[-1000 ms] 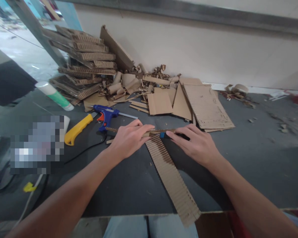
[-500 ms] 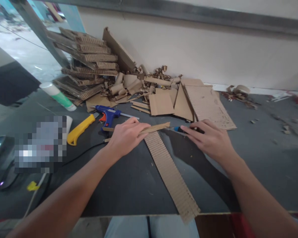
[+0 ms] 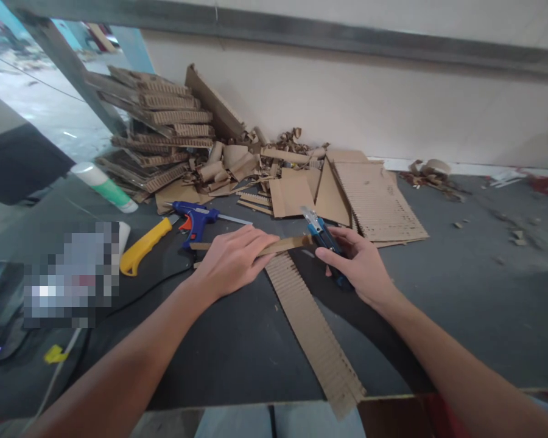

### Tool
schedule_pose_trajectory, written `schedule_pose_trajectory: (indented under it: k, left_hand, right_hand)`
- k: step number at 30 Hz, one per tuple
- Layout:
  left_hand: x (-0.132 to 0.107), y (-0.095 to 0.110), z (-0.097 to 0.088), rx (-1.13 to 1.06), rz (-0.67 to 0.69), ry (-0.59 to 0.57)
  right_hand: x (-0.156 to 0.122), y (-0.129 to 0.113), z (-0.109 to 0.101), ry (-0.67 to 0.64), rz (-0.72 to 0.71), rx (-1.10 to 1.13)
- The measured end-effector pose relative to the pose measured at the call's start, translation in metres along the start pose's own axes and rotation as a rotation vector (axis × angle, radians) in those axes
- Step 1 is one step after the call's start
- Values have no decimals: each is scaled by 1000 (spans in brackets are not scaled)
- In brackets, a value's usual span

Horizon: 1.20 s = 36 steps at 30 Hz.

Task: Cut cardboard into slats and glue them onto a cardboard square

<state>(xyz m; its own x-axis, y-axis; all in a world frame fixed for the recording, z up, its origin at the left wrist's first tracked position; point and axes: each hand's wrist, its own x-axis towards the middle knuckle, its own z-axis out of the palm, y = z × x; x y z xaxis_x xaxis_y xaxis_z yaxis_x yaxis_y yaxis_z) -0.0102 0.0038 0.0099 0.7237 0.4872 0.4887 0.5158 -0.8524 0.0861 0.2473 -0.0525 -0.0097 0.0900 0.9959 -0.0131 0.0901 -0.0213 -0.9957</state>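
Fingers together and bent low, the person's left hand (image 3: 231, 258) pinches a narrow cardboard strip (image 3: 290, 244) above the dark tabletop (image 3: 210, 365), leaving only a narrow gap between thumb and fingertips. That strip runs crosswise, its right end jutting past the fingers. It should be very light, fairly stiff along its length yet easy to crease or crush, and dry enough not to slip; a flat pinch near the middle, clear of the right end, looks the sensible hold. Below it, a wider corrugated cardboard strip (image 3: 317, 331) slants towards the person, its near end overhanging the table edge. This piece probably bends readily across its ridges (they would flatten under a hard squeeze), so gripping it by the long edges seems gentler. Further right, a blue-and-black utility knife (image 3: 327, 239) is likely rigid and a little heavier, best held by its handle. There the right hand (image 3: 365, 264) wraps it, thumb on the near side, metal tip pointing away; whether the knife touches the narrow strip cannot be told.
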Motion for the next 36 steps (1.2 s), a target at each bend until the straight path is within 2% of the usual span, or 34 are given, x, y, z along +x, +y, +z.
schedule_pose_trajectory:
  k: [3,9,13,18,27,36]
  left_hand:
    - [1,0,-1,-17,-3,-7]
    - [2,5,2,-34,5,-4]
    - [3,14,8,-10,-2,-1]
    - [3,24,16,1,-17,42]
    - [4,24,16,-37,-3,137]
    - [5,25,16,-72,-23,141]
  right_hand:
    - [3,-4,-3,80,58,49]
    - [4,-10,-6,64,102,33]
    - [0,-8,-1,71,80,50]
    - [-4,-8,8,11,89,34]
    - [-6,-14,10,48,62,-205]
    - [-8,-18,10,46,45,-313]
